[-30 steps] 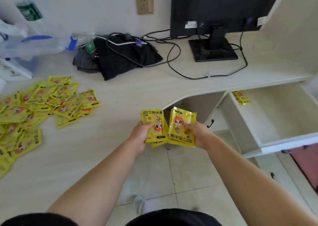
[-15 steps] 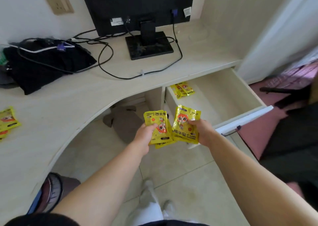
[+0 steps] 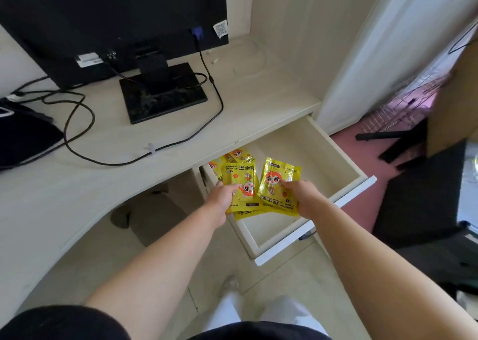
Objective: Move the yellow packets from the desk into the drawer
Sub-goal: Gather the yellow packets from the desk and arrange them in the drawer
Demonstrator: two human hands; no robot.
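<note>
My left hand (image 3: 222, 197) grips a small stack of yellow packets (image 3: 241, 184) with a cartoon face printed on them. Held in my right hand (image 3: 304, 198) is another yellow packet (image 3: 278, 182). Both hands hover side by side over the near left part of the open drawer (image 3: 344, 158), a pale wooden box pulled out from under the desk (image 3: 77, 184). A few yellow packets (image 3: 236, 156) lie in the drawer's back left corner, partly hidden behind the ones I hold.
A black monitor (image 3: 111, 24) on its stand, with trailing cables (image 3: 77, 138), occupies the desk top. A dark bag (image 3: 23, 138) sits at the left edge. A dark chair (image 3: 424, 189) stands on the pink floor right of the drawer. My legs show below.
My view has swung right, away from the pile of packets on the desk. Both hands, still gripping packets, have moved from in front of the desk to above the open drawer.
</note>
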